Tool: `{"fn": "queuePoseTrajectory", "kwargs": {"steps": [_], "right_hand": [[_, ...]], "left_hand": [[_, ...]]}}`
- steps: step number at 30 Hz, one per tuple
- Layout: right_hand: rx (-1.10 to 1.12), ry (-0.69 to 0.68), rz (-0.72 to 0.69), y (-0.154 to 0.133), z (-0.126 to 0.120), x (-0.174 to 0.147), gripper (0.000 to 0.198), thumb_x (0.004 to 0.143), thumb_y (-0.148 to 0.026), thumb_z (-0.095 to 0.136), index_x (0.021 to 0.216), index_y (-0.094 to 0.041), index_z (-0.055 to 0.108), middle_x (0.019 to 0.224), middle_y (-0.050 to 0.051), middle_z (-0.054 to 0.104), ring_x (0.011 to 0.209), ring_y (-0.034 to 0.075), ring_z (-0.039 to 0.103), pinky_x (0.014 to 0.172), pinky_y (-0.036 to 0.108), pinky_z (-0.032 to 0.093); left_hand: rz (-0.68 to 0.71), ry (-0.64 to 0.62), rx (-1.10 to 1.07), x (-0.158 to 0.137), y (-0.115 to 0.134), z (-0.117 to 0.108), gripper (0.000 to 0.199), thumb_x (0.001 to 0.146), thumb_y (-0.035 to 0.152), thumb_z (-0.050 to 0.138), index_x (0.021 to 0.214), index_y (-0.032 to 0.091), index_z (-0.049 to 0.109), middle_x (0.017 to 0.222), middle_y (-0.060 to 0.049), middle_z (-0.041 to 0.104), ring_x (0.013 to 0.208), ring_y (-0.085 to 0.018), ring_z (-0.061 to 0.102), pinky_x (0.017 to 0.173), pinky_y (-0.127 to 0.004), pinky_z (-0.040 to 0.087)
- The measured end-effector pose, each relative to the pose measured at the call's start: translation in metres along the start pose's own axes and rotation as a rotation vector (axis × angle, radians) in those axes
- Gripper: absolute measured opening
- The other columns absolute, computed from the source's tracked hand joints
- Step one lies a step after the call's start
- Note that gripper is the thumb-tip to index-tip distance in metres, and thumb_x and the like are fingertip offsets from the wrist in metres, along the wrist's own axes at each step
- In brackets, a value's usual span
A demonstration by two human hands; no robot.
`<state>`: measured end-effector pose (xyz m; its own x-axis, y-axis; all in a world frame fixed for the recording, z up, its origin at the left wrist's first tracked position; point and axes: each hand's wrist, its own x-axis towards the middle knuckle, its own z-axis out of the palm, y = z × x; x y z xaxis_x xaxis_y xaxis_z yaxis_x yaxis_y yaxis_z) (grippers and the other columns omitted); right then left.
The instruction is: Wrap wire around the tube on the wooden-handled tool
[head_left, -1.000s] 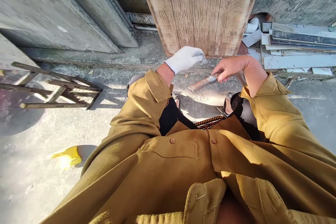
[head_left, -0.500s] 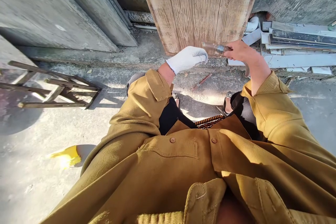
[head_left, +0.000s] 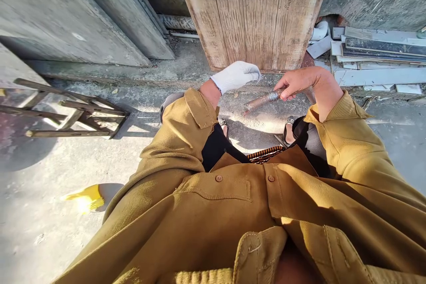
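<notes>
Held a brown stick (head_left: 260,102), clamped in the bare right hand (head_left: 299,83), next to the silver wire (head_left: 274,95) wound round it. Pointed its free end to the left, between the feet (head_left: 223,129) and the bottom edge of a big wooden board (head_left: 248,22). Had the left hand (head_left: 235,74) in a white glove (head_left: 228,79), with fingers (head_left: 252,70) curled, near that edge and apart from the right hand. Could not tell about anything inside the curled fingers. Saw a wooden frame (head_left: 71,120) and a bright yellow thing (head_left: 89,197) on the grey ground (head_left: 83,159) at the left, and pale boards (head_left: 372,77) piled on the right.
</notes>
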<state>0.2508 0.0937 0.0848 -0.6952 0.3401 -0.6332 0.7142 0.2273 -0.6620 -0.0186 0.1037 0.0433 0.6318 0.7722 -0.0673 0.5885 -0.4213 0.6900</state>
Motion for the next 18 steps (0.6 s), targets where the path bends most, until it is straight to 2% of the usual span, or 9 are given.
{"fn": "queuePoseTrajectory", "kwargs": {"steps": [2, 3, 8, 12, 13, 15, 18], "right_hand": [[0.094, 0.044, -0.089, -0.001, 0.0, -0.006, 0.043, 0.091, -0.06, 0.082, 0.096, -0.019, 0.069, 0.07, -0.003, 0.06, 0.069, 0.013, 0.052, 0.07, 0.029, 0.041], [0.162, 0.124, -0.129, -0.002, 0.001, -0.007, 0.044, 0.09, -0.06, 0.084, 0.094, -0.019, 0.066, 0.071, -0.003, 0.061, 0.07, 0.012, 0.052, 0.069, 0.028, 0.04], [0.592, 0.81, -0.215, -0.006, 0.004, 0.002, 0.052, 0.09, -0.063, 0.084, 0.086, -0.024, 0.05, 0.078, 0.001, 0.065, 0.073, 0.013, 0.048, 0.068, 0.027, 0.043], [0.794, 1.13, -0.163, 0.005, -0.003, 0.015, 0.031, 0.104, -0.049, 0.067, 0.093, -0.024, 0.052, 0.09, 0.002, 0.063, 0.074, 0.013, 0.049, 0.071, 0.026, 0.048], [0.798, 1.183, -0.141, 0.01, -0.006, 0.017, 0.027, 0.106, -0.047, 0.063, 0.095, -0.024, 0.053, 0.092, 0.002, 0.064, 0.076, 0.014, 0.051, 0.073, 0.027, 0.05], [0.669, 1.202, -0.024, 0.021, -0.011, 0.019, 0.026, 0.109, -0.049, 0.056, 0.097, -0.026, 0.053, 0.092, 0.004, 0.065, 0.079, 0.017, 0.054, 0.075, 0.029, 0.053], [0.345, 1.126, 0.231, 0.032, -0.013, 0.024, 0.028, 0.111, -0.047, 0.06, 0.093, -0.025, 0.054, 0.083, 0.006, 0.064, 0.084, 0.02, 0.056, 0.077, 0.032, 0.053]], "left_hand": [[0.009, 0.008, -0.015, 0.003, -0.007, 0.002, 0.029, 0.09, 0.03, 0.06, 0.101, 0.014, 0.082, 0.085, -0.003, 0.073, 0.086, -0.019, 0.066, 0.083, -0.028, 0.05], [0.004, 0.012, -0.034, 0.003, -0.01, 0.003, 0.028, 0.091, 0.032, 0.061, 0.1, 0.014, 0.081, 0.084, -0.004, 0.073, 0.083, -0.019, 0.065, 0.081, -0.028, 0.05], [-0.041, -0.041, -0.152, -0.001, 0.0, 0.002, 0.032, 0.099, 0.035, 0.058, 0.103, 0.013, 0.08, 0.073, -0.006, 0.066, 0.066, -0.016, 0.056, 0.07, -0.028, 0.048], [-0.004, -0.124, -0.191, -0.005, 0.016, 0.005, 0.029, 0.1, 0.034, 0.06, 0.1, 0.014, 0.081, 0.073, -0.006, 0.066, 0.062, -0.014, 0.055, 0.066, -0.029, 0.047], [0.005, -0.141, -0.2, -0.005, 0.019, 0.006, 0.029, 0.099, 0.034, 0.061, 0.099, 0.015, 0.082, 0.074, -0.006, 0.066, 0.062, -0.015, 0.055, 0.066, -0.029, 0.048], [0.014, -0.162, -0.217, -0.006, 0.021, 0.009, 0.029, 0.098, 0.033, 0.06, 0.1, 0.016, 0.083, 0.077, -0.007, 0.068, 0.063, -0.015, 0.057, 0.067, -0.03, 0.049], [0.025, -0.197, -0.224, -0.008, 0.02, 0.01, 0.029, 0.096, 0.032, 0.06, 0.1, 0.015, 0.084, 0.083, -0.008, 0.072, 0.067, -0.016, 0.06, 0.071, -0.032, 0.05]]}}
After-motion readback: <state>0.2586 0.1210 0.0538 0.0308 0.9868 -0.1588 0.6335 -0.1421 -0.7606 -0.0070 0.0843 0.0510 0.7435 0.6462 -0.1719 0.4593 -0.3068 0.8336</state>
